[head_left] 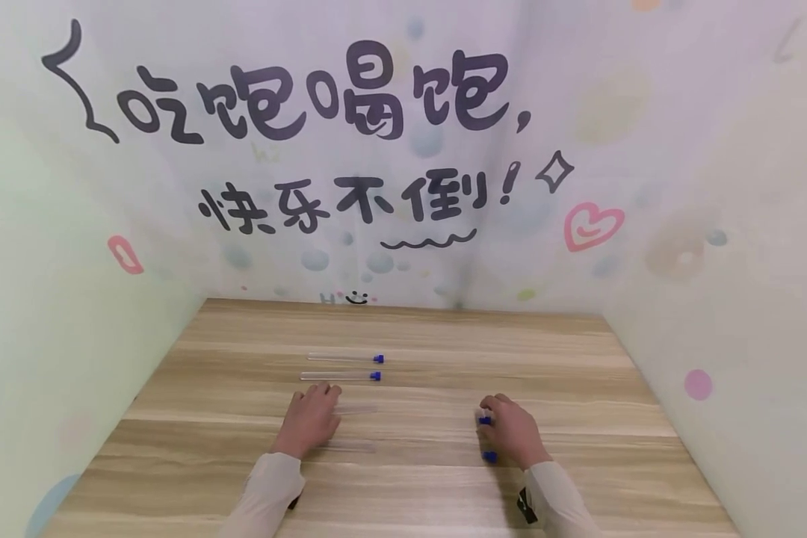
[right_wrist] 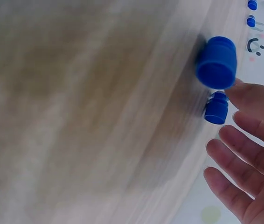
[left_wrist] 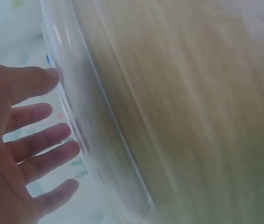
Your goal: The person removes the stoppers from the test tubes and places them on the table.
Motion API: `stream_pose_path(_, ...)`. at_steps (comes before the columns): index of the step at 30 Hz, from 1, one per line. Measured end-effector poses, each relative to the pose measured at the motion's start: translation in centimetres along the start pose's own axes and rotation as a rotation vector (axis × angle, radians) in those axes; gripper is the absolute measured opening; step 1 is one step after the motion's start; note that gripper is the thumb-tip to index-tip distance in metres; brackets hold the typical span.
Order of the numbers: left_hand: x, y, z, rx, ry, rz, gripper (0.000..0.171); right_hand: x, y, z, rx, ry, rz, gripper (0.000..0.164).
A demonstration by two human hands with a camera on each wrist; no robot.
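Note:
My left hand (head_left: 311, 420) is over the left side of the table, fingers spread and relaxed with nothing held. It is beside a clear uncapped tube (head_left: 359, 409); a second clear tube (head_left: 353, 446) lies nearer, and the hand hides their left ends. A large clear tube (left_wrist: 94, 107) fills the near part of the left wrist view. My right hand (head_left: 514, 430) hovers by a blue cap (head_left: 486, 421), thumb close to it, contact unclear. Another blue cap (head_left: 489, 456) lies nearer. The right fingers (right_wrist: 244, 149) are apart and loosely extended.
Farther back lie two capped tubes, one clear tube (head_left: 339, 358) behind another clear tube (head_left: 336, 376), their blue caps pointing right. The wooden table (head_left: 430, 336) meets a printed wall (head_left: 403, 276) at the back, with walls on both sides.

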State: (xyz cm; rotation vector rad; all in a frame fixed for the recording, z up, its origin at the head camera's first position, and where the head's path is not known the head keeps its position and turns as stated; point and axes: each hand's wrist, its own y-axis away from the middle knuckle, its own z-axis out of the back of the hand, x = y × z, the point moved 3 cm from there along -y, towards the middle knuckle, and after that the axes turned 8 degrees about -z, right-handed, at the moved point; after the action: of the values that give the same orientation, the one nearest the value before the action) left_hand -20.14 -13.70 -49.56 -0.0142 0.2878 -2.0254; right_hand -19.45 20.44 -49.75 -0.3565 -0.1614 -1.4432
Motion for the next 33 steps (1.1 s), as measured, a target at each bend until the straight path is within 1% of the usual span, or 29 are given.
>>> stream_pose_path(5,0.2,0.4,0.3,-0.011,0.015,-0.002,0.034,0.6,-0.3,0.2,-0.045,0.015,0.018,0.032)
stream_pose_path(10,0.3,0.5,0.5,-0.012,0.035,0.013,0.037,1.5,-0.5,0.3,-0.092,0.008,0.073,0.033)
stream_pose_path(15,-0.1,0.3,0.6,-0.035,0.058,0.015,0.038,2.4,-0.7,0.4,-0.149,0.003,0.118,0.035)
stream_pose_path(19,-0.4,-0.1,0.7,-0.06,0.044,0.003,0.036,3.2,-0.9,0.5,-0.167,-0.022,0.14,0.035)
stream_pose_path(27,-0.9,-0.8,1.3,-0.081,-0.004,-0.028,0.037,4.8,-1.2,0.3,-0.184,-0.029,0.177,0.036)
stream_pose_path(31,-1.2,-1.2,1.5,-0.09,-0.027,-0.022,0.036,5.5,-1.3,0.2,-0.199,-0.026,0.194,0.039)
stream_pose_path(33,-1.2,-1.4,1.4,-0.104,-0.036,-0.022,0.034,5.9,-1.4,0.1,-0.21,-0.021,0.202,0.041)
